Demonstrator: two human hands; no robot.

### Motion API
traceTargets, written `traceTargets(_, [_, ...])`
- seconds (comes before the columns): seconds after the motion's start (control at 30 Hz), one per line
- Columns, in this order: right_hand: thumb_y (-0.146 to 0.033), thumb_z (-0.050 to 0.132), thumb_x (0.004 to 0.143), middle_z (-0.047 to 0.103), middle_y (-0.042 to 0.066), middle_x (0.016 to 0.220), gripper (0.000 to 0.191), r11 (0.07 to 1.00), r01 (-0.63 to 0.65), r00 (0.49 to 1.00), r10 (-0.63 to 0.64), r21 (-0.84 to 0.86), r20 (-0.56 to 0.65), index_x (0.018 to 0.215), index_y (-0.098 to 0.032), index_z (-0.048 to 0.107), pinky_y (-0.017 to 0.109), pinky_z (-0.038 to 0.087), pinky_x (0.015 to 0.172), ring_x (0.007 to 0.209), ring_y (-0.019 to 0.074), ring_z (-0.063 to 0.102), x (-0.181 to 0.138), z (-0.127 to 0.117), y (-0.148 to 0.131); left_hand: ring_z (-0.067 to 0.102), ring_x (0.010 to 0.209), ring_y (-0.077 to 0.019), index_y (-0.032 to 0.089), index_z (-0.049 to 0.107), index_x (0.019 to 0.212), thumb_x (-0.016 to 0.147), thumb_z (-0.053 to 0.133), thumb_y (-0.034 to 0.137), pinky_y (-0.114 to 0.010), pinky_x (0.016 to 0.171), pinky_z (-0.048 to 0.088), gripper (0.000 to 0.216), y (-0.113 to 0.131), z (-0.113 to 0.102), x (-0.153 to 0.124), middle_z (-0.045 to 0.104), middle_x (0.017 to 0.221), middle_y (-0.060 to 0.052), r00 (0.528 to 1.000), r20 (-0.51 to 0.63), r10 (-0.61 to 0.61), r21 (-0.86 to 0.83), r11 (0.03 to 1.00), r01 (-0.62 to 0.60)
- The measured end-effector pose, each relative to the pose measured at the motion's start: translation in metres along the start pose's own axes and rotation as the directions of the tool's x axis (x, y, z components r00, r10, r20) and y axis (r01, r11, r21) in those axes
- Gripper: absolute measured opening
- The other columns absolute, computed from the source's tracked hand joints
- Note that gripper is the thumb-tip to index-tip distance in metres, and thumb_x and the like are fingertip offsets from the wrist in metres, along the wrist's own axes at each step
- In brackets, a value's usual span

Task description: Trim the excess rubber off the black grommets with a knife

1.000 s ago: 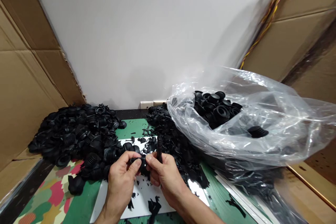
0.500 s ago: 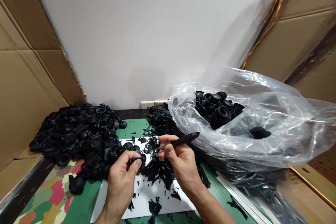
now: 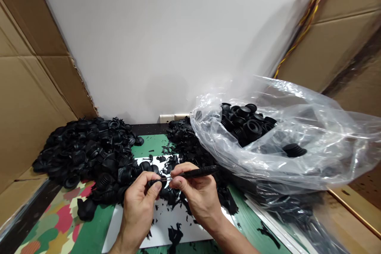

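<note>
My left hand point(image 3: 137, 205) pinches a small black rubber bellows part point(image 3: 155, 182) between thumb and fingers. My right hand point(image 3: 199, 197) grips a black pen-like knife point(image 3: 199, 172), its thin tip touching the part held in the left hand. Both hands hover over a white board point(image 3: 162, 228) strewn with black rubber trimmings point(image 3: 175, 235).
A heap of black bellows parts point(image 3: 89, 154) lies at the left. A clear plastic bag point(image 3: 285, 143) holding more parts point(image 3: 245, 123) sits at the right. Trimmings pile point(image 3: 186, 137) up behind the board. Cardboard walls point(image 3: 26, 99) flank both sides.
My right hand first lifted the knife away to the right, then brought its tip back onto the part. The left hand stayed almost still.
</note>
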State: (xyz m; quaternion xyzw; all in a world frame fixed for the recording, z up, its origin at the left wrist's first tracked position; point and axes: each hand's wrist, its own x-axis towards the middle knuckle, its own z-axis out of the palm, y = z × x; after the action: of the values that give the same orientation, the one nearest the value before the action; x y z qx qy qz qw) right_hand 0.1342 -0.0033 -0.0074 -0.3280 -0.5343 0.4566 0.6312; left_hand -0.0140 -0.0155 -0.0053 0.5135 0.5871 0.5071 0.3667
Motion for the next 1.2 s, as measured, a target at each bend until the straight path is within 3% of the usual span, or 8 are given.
traceTargets(0.2, [-0.023,0.069,0.079,0.067,0.003,0.075,0.004,0.983,0.147,0.988,-0.150,-0.107,-0.024,0.079,-0.019,0.070,0.025,0.052,0.059,0.066,0.0157,0.063,0.001,0.002,-0.005,0.047,0.052,-0.0120,0.019,0.065,0.074,0.071,0.063,0.034,-0.023,0.049,0.040,0.015,0.002,-0.001,0.000,0.055,0.060,0.004,0.999,-0.009,0.042,0.040,0.998,-0.042])
traceTargets(0.5, [-0.016,0.059,0.086,0.064,0.004,0.072,0.011,0.863,0.410,0.901,-0.434,-0.295,-0.018,0.078,-0.019,0.066,0.027,0.051,0.057,0.065,0.0162,0.061,-0.001,0.004,-0.006,0.049,0.052,-0.0128,0.019,0.066,0.070,0.073,0.062,0.032,-0.023,0.049,0.042,0.013,0.005,0.002,-0.003,0.059,0.062,0.002,0.992,0.035,0.118,0.071,0.990,-0.120])
traceTargets(0.57, [-0.016,0.059,0.086,0.063,0.004,0.072,0.011,0.883,0.366,0.911,-0.404,-0.293,-0.078,0.077,-0.019,0.065,0.027,0.050,0.055,0.062,0.0157,0.060,0.001,0.001,-0.006,0.050,0.052,-0.0127,0.019,0.067,0.072,0.072,0.063,0.031,-0.023,0.050,0.043,0.012,0.003,0.002,-0.003,0.060,0.064,0.002,0.992,0.031,0.125,0.074,0.989,-0.127])
traceTargets(0.63, [-0.019,0.059,0.086,0.061,0.002,0.070,0.010,0.939,0.266,0.949,-0.294,-0.219,-0.111,0.077,-0.019,0.064,0.026,0.050,0.052,0.057,0.0139,0.059,0.004,-0.003,-0.006,0.050,0.051,-0.0126,0.020,0.068,0.074,0.072,0.063,0.031,-0.023,0.049,0.043,0.013,0.001,0.002,-0.002,0.060,0.063,0.002,0.992,0.022,0.122,0.086,0.989,-0.123])
traceTargets(0.77, [-0.025,0.061,0.086,0.061,0.002,0.071,0.011,0.986,0.149,0.988,-0.152,-0.078,-0.038,0.077,-0.018,0.064,0.026,0.051,0.054,0.056,0.0134,0.060,0.005,-0.005,-0.004,0.054,0.052,-0.0142,0.020,0.068,0.078,0.074,0.062,0.032,-0.024,0.048,0.044,0.014,-0.001,0.001,-0.001,0.062,0.064,0.001,0.989,0.022,0.145,0.136,0.980,-0.147])
traceTargets(1.03, [-0.023,0.063,0.083,0.065,0.005,0.074,0.008,0.959,0.242,0.969,-0.247,-0.150,-0.012,0.078,-0.018,0.067,0.029,0.053,0.059,0.068,0.0177,0.063,0.002,0.000,-0.006,0.061,0.065,-0.0173,0.021,0.067,0.081,0.079,0.058,0.029,-0.027,0.061,0.050,0.012,0.000,0.000,-0.001,0.067,0.076,-0.002,0.967,0.050,0.250,0.233,0.939,-0.255])
traceTargets(1.2, [-0.024,0.062,0.084,0.065,0.005,0.074,0.009,0.959,0.238,0.970,-0.242,-0.151,-0.009,0.079,-0.018,0.067,0.027,0.053,0.055,0.061,0.0154,0.062,0.001,0.001,-0.005,0.062,0.068,-0.0178,0.021,0.065,0.080,0.081,0.056,0.026,-0.027,0.063,0.051,0.011,0.002,0.001,-0.002,0.066,0.076,-0.002,0.947,0.057,0.315,0.270,0.909,-0.318])
